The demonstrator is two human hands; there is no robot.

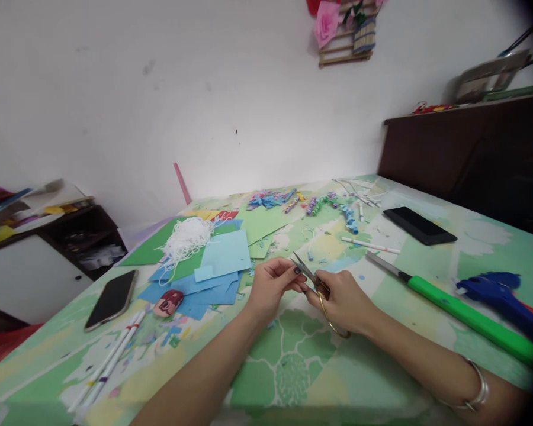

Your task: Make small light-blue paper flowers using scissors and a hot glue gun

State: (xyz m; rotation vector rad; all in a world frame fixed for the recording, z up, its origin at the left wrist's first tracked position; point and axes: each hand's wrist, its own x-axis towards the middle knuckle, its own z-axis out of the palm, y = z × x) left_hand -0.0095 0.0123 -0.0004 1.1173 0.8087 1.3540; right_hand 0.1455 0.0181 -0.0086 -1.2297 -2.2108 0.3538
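Note:
My right hand [344, 299] is closed around the gold handles of a small pair of scissors [311, 279], whose blades point up and to the left, slightly apart. My left hand [270, 284] pinches its fingertips together right at the blades; what it holds is too small to make out. Both hands hover over the green patterned tablecloth [288, 355] near the table's front middle.
Blue and green paper sheets [217, 260] and a tangle of white string [186, 236] lie to the left. One phone [112, 299] rests at left, another phone [420, 225] at right. A green-handled knife [453, 305], a blue glue gun [501, 296], white pens [109, 367] and curled paper rolls [320, 204] surround the hands.

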